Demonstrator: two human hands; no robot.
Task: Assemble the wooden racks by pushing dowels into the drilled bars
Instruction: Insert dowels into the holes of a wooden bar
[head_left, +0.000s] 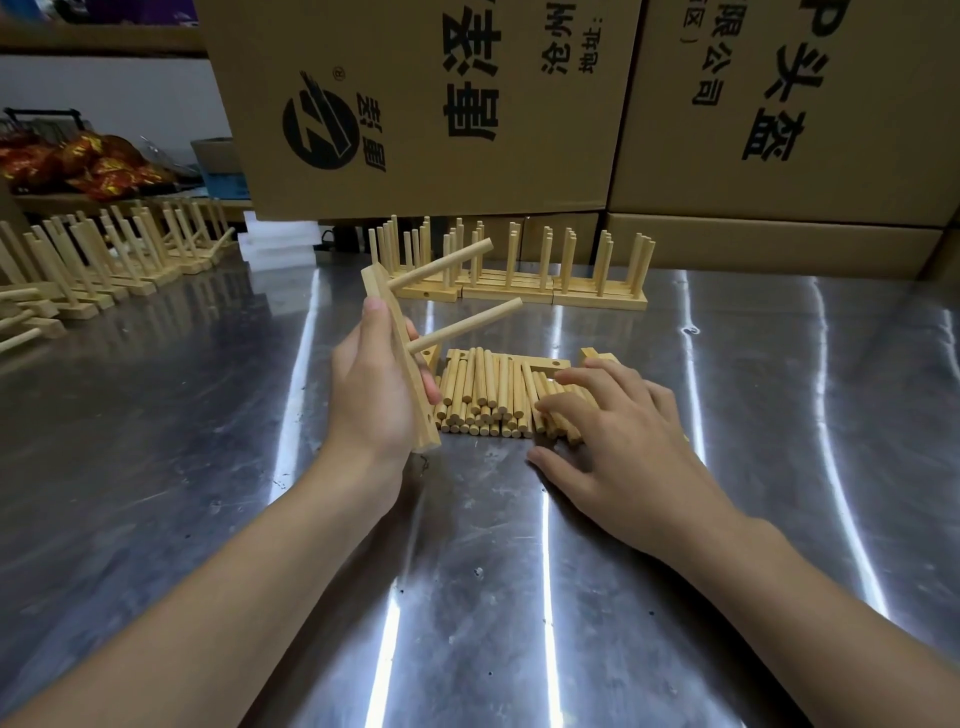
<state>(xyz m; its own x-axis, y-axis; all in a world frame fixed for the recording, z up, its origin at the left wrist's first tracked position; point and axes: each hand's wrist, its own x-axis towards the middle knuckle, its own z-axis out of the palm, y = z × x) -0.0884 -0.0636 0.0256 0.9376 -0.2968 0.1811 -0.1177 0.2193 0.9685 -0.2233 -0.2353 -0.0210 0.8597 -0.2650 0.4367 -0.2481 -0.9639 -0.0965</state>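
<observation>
The left hand (379, 395) grips a bar (385, 293), fingers curled round its long edge. It holds the bar on end above the worktop (519, 571), top tipped away. Two dowels (441, 267) stand seated in the bar's upper half, pointing up and right. A drilled hole shows near its lower end.

The right hand (613, 441) lies relaxed, fingers spread, and grips nothing. Its fingertips (550, 405) touch the right side of the dowel pile (483, 395), just right of the bar. Loose bars (545, 364) lie against the pile's far edge.

A strip of bare steel separates the pile from a row of racks (519, 280) along the worktop's back edge, against the boxes (441, 104). More racks (104, 249) line the far left. Wide steel stretches right of the right hand and toward the near edge, crossed only by the forearms.
</observation>
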